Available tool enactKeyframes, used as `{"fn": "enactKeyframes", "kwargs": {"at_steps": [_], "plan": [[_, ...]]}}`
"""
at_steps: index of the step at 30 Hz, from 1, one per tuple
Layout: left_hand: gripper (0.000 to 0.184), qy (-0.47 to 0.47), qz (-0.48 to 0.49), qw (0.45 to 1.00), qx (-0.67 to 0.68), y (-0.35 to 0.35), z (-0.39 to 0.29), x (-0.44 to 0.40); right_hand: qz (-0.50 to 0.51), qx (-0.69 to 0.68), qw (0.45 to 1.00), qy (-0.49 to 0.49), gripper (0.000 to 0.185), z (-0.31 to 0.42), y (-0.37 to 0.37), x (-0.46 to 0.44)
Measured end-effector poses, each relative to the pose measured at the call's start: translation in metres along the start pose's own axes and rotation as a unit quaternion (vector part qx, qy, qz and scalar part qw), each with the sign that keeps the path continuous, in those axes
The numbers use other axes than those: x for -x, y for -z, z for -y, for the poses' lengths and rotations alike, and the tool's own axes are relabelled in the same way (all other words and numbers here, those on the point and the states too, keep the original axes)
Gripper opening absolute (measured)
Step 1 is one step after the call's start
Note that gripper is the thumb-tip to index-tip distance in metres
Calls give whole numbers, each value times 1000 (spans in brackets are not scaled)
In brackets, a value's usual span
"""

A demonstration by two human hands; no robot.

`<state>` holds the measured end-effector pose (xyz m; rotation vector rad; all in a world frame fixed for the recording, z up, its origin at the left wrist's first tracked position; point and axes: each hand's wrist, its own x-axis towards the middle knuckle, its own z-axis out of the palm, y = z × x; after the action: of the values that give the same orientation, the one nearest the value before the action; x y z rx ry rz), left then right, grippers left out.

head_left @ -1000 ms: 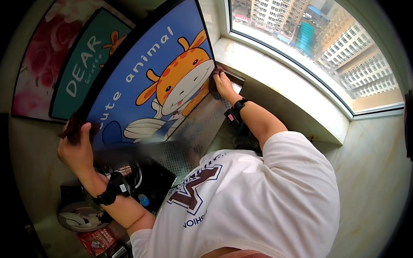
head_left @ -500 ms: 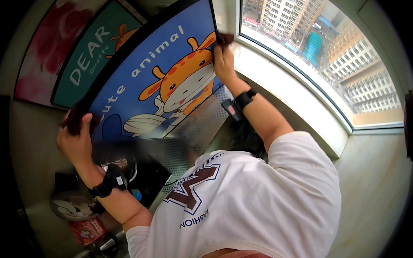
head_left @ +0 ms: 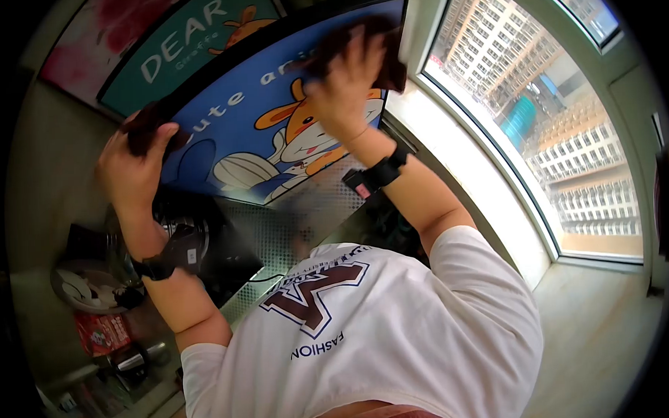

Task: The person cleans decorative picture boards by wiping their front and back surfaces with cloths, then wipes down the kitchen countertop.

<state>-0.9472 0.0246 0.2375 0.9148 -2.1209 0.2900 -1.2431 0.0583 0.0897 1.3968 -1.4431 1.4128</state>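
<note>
A framed picture [head_left: 222,150], blue with a cartoon giraffe and white lettering, tilts in front of me. At its left edge my left hand [head_left: 135,161] grips a dark brown cloth [head_left: 149,131], folded over the black frame, with the thumb on the front. My right hand [head_left: 347,87] lies with spread fingers over another dark brown cloth [head_left: 390,60] against the upper right of the picture; it is slightly blurred. The hand and cloth cover part of the lettering and the giraffe's head.
Behind stand a green "DEAR Giraffe" picture [head_left: 189,41] and a pink floral picture [head_left: 78,52]. A window [head_left: 560,135] with a white sill [head_left: 450,153] is at right. At lower left are a bowl [head_left: 94,287], a red packet [head_left: 103,333] and a perforated metal surface [head_left: 276,233].
My right hand has left the picture's right edge and moved onto its front with the cloth, fingers now spread. My left hand keeps its grip. The view has shifted.
</note>
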Motion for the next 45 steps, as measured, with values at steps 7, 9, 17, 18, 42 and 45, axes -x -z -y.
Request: {"fn": "enactKeyframes", "kwargs": {"at_steps": [7, 9, 17, 18, 42, 45], "plan": [[46, 9, -12, 999, -36, 4, -4, -2, 294, -71, 907, 294, 41, 6, -22, 103], [47, -7, 3, 998, -66, 4, -3, 0, 336, 17, 911, 241, 40, -13, -5, 45], [55, -9, 1, 996, -93, 3, -2, -1, 114, -91, 979, 142, 38, 68, -48, 31], [55, -7, 0, 996, -91, 3, -1, 0, 127, -113, 959, 225, 42, 81, -55, 57], [48, -66, 3, 994, 85, -9, 31, -23, 382, 31, 915, 124, 45, 12, 115, -151], [49, -63, 7, 994, 86, -11, 31, -25, 398, 85, 910, 82, 46, 0, 141, -152]]}}
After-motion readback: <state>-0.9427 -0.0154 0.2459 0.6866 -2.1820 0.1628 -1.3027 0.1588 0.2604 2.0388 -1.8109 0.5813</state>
